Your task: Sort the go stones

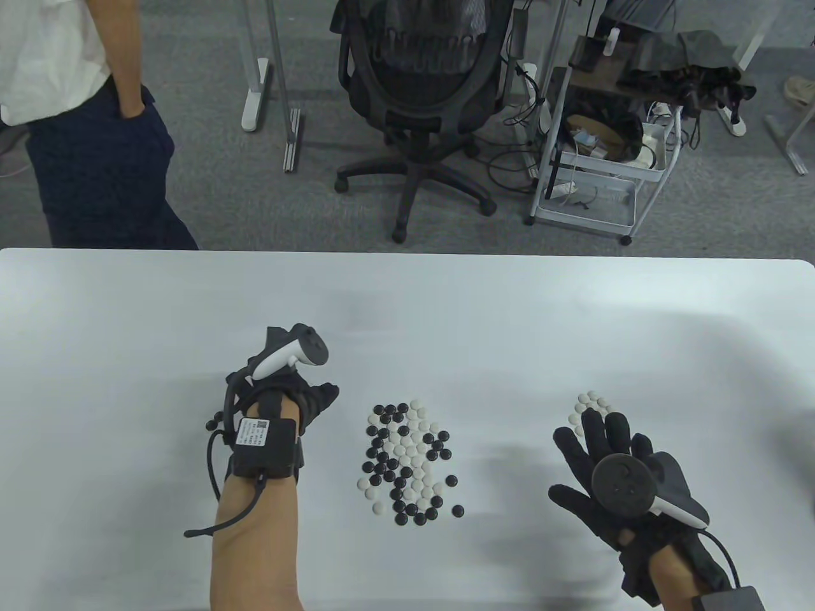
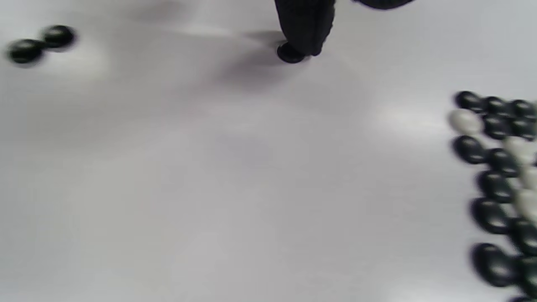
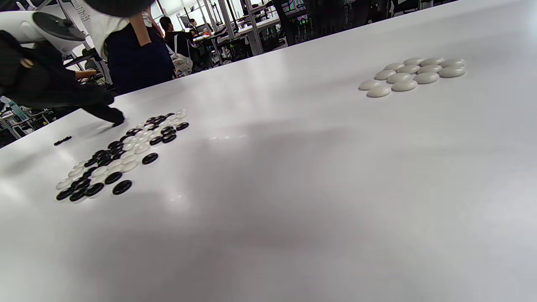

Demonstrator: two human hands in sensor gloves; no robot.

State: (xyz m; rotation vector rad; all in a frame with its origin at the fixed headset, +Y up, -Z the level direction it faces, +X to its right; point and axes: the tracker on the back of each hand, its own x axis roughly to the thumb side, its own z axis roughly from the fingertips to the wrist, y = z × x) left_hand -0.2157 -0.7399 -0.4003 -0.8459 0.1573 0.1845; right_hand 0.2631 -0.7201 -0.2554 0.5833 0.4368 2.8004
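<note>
A mixed pile of black and white Go stones (image 1: pixel 407 455) lies mid-table, also seen in the right wrist view (image 3: pixel 121 155). Several sorted white stones (image 1: pixel 589 404) (image 3: pixel 413 75) sit to its right. My left hand (image 1: pixel 321 398) is just left of the pile. In the left wrist view one fingertip (image 2: pixel 304 25) presses on a single black stone (image 2: pixel 289 53) on the table. Two black stones (image 2: pixel 42 44) (image 3: pixel 63 140) lie apart, further left. My right hand (image 1: pixel 592 439) hovers with its fingers spread just in front of the white stones and holds nothing.
The white table (image 1: pixel 127 318) reaches its far edge near the top third of the view. Behind it stand a person (image 1: pixel 83 127), an office chair (image 1: pixel 420 95) and a wire cart (image 1: pixel 598 165).
</note>
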